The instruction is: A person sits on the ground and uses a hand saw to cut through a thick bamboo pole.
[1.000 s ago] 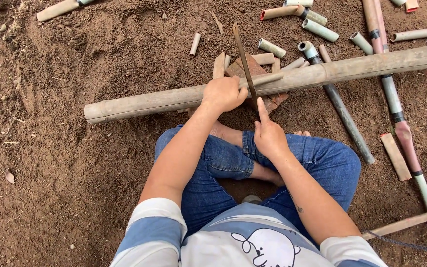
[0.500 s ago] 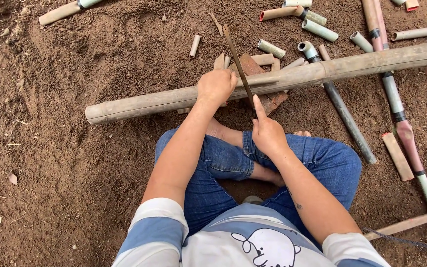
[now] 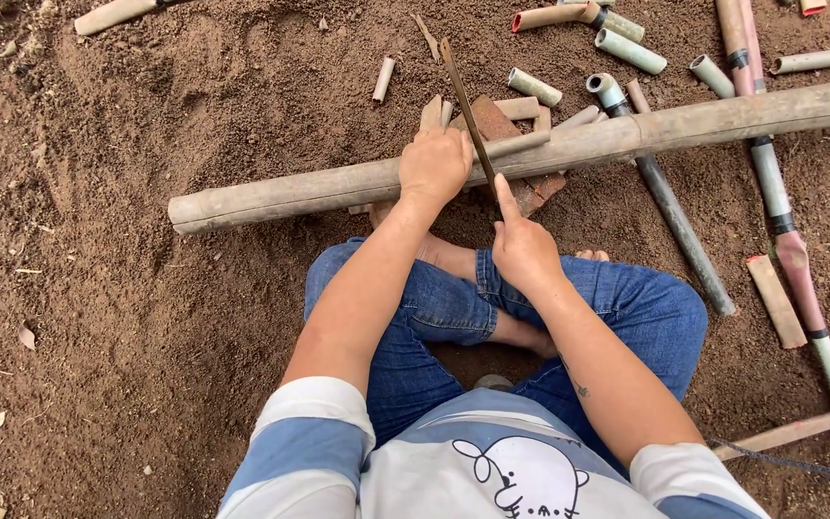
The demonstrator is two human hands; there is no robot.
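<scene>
Bamboo pole (image 3: 271, 197) stays steadiest if the left hand (image 3: 434, 165) clamps it just beside the saw blade (image 3: 465, 106) the right hand (image 3: 523, 248) grips.

Pole (image 3: 290, 192) lies crosswise on soil (image 3: 98, 317), before crossed legs (image 3: 626, 308). Blade (image 3: 463, 101) crosses pole. Cut tubes (image 3: 626, 48) scattered behind it; long stems (image 3: 780, 211) right.

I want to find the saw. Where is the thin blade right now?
In the head view, the thin blade is at top centre, crossing the long bamboo pole, between the left hand and the right hand that holds it.
</scene>
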